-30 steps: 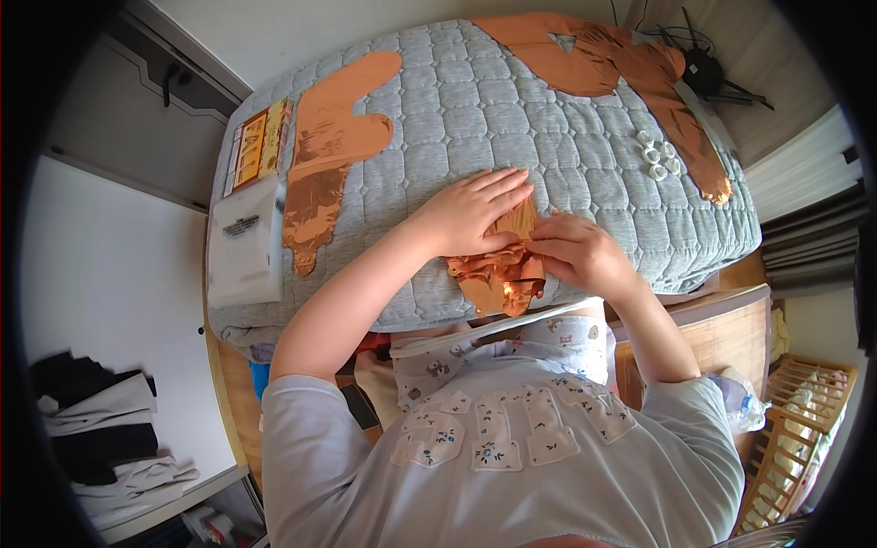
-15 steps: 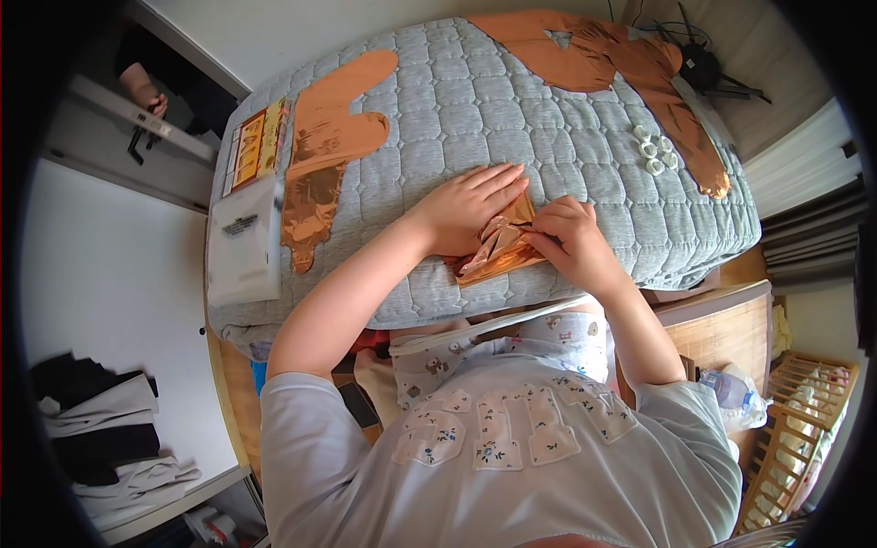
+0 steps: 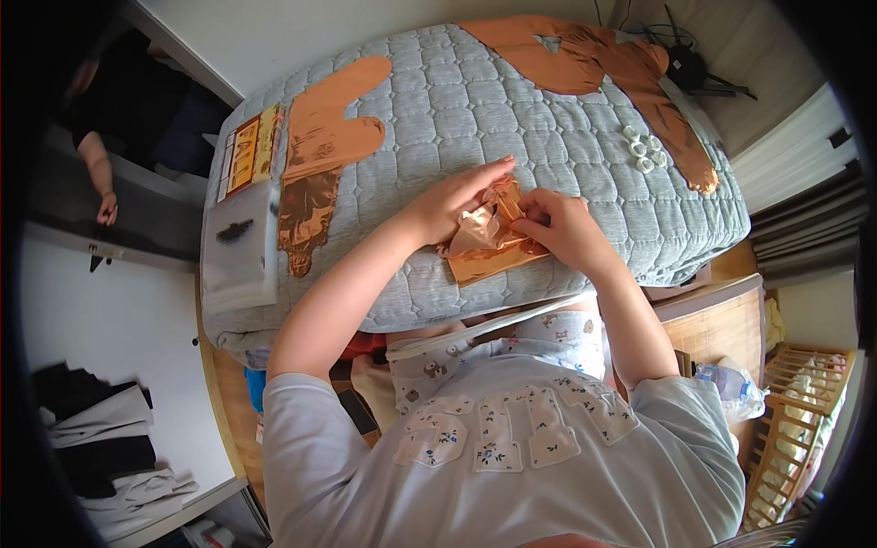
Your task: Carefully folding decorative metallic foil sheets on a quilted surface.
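A folded copper-coloured foil balloon lies near the front edge of the quilted grey mattress, flat and partly unfolded, with a crumpled fold standing up in its middle. My right hand pinches this fold between thumb and fingers from the right. At the foil's left side, my left hand is tipped on edge, its fingers stretched out straight; its thumb is hidden. To the left, a flat, deflated foil balloon is spread out. Another one sprawls across the far right of the mattress.
Several small white rolls sit at the right. A printed card and a clear plastic bag lie along the left edge. A black several-armed device stands at the far right corner. A person stands in the doorway.
My left hand has tilted up from lying flat on the foil. The crumpled fold has opened wider under my right hand. The person in the doorway has come further into view.
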A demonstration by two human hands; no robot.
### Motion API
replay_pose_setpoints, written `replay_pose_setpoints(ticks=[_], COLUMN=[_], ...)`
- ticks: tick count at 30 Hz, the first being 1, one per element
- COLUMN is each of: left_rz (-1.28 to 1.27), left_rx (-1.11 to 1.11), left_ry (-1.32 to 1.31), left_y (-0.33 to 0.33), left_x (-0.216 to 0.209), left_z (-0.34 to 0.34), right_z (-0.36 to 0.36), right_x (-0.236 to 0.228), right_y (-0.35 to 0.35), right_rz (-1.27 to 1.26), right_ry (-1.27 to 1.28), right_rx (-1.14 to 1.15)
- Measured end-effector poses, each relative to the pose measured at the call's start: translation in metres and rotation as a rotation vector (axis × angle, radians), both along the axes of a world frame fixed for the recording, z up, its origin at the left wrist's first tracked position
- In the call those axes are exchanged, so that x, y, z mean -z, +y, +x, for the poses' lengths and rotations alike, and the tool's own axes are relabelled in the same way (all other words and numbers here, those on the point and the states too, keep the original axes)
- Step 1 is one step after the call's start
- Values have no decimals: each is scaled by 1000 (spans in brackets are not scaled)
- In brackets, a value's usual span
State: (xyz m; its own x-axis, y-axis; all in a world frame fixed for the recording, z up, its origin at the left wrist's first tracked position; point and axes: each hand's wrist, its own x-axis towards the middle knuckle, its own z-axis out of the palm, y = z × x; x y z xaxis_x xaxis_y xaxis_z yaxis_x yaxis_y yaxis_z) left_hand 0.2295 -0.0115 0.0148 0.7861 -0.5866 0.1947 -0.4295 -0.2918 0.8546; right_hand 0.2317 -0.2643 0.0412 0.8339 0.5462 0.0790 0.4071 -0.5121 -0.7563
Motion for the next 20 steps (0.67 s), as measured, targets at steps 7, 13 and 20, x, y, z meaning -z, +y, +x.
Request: replay_pose_setpoints(ticks=[7, 13, 20], left_rz=[-270, 326, 466], left_rx=[170, 232, 205], left_ry=[308, -40, -479], left_y=[19, 9, 9], left_x=[-15, -19, 2], left_z=[19, 21, 16], right_z=[1, 0, -6], right_x=[-5, 4, -2], right_y=[8, 7, 6], right_rz=[-95, -89, -115], right_ry=[42, -44, -16], right_rx=[38, 59, 92])
